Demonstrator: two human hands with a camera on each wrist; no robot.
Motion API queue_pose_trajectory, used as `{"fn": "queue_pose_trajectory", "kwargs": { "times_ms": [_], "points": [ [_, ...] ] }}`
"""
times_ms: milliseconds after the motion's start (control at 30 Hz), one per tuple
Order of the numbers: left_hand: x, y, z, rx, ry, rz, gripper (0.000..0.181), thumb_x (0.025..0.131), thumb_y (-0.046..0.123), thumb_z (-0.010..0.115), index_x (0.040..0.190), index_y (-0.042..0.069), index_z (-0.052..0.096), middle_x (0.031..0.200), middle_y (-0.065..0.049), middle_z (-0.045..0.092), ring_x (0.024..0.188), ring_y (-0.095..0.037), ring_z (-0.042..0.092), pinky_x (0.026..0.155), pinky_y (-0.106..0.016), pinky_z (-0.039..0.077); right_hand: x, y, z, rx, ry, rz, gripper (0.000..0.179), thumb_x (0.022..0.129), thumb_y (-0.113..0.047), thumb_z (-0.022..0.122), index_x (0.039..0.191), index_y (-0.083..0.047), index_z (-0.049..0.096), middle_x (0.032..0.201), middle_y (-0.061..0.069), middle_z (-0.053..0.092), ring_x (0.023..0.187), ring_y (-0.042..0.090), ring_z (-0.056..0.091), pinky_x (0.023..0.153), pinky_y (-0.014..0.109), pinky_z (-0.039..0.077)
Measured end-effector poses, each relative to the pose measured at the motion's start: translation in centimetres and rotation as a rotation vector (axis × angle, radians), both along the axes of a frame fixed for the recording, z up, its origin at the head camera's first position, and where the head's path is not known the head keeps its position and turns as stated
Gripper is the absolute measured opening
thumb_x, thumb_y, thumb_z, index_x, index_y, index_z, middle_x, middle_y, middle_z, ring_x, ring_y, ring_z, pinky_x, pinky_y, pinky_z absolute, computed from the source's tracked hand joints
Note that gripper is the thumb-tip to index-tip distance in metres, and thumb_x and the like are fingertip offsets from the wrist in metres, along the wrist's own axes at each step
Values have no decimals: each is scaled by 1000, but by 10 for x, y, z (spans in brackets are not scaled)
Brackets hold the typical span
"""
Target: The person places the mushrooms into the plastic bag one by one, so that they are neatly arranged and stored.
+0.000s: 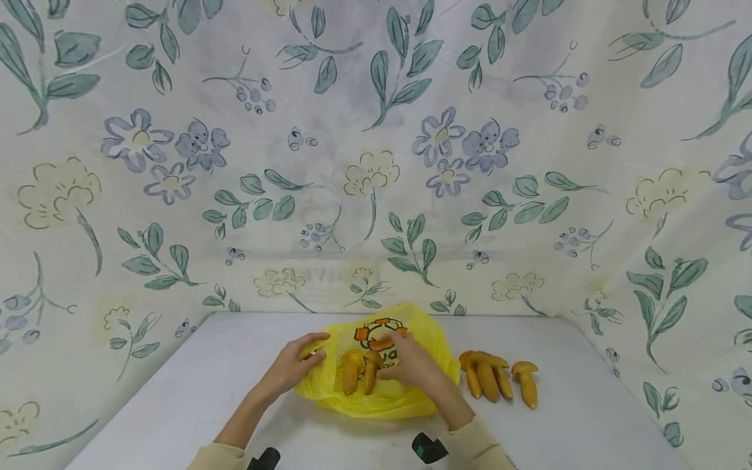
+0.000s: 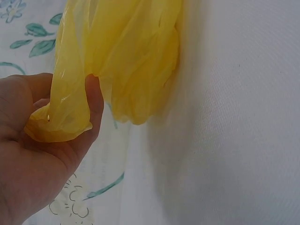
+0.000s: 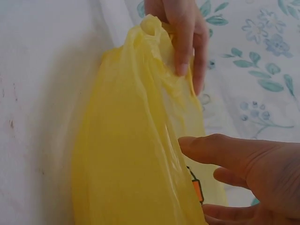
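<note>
A yellow plastic bag [image 1: 405,398] with an orange and black print lies on the table, its mouth spread toward me. Two brown mushrooms [image 1: 350,373] rest against the printed inner side. At the bag's left edge my left hand [image 1: 290,365] grips a handle loop; the left wrist view shows the yellow film [image 2: 70,108] running between thumb and fingers. My right hand [image 1: 414,362] reaches over the right side of the mouth, fingertips close beside the mushrooms. In the right wrist view, its thumb [image 3: 206,145] is at the bag's rim, apart from the fingers.
Right of the bag, several more mushrooms [image 1: 486,375] lie in a tight row, with a single mushroom [image 1: 525,384] a little farther right. The white table [image 1: 194,378] ends against a floral cloth [image 1: 352,215] that hangs behind and at both sides.
</note>
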State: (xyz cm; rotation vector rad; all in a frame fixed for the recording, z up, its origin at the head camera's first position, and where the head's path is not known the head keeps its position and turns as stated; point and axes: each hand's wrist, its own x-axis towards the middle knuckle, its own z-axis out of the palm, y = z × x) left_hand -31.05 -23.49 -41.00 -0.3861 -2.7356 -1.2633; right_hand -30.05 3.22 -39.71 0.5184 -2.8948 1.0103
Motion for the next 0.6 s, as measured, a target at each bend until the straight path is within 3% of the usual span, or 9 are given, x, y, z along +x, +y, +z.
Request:
{"fn": "queue_pose_trajectory", "kwargs": {
  "times_ms": [233, 467, 600],
  "points": [
    [0, 0, -1, -1, -7, 7, 39, 98, 19, 60, 136, 14, 57, 146, -16, 51, 131, -34, 50, 111, -56, 39, 4, 12, 4, 11, 0, -13, 64, 80, -28, 81, 135, -15, 51, 127, 21, 51, 79, 22, 56, 76, 40, 55],
    [0, 0, -1, 4, -3, 2, 39, 98, 19, 60, 136, 14, 57, 146, -16, 51, 131, -33, 50, 110, -55, 40, 9, 26, 7, 45, 59, -7, 69, 79, -32, 82, 138, -14, 50, 125, 23, 51, 82, 23, 55, 76, 43, 55],
    [0, 0, 0, 2, 0, 6, 39, 98, 19, 60, 136, 13, 57, 145, -16, 52, 127, -31, 53, 108, -53, 43, 11, 32, 8, 52, 76, -1, 68, 80, -30, 82, 138, -16, 50, 124, 23, 51, 76, 20, 54, 69, 36, 54]
  ]
}}
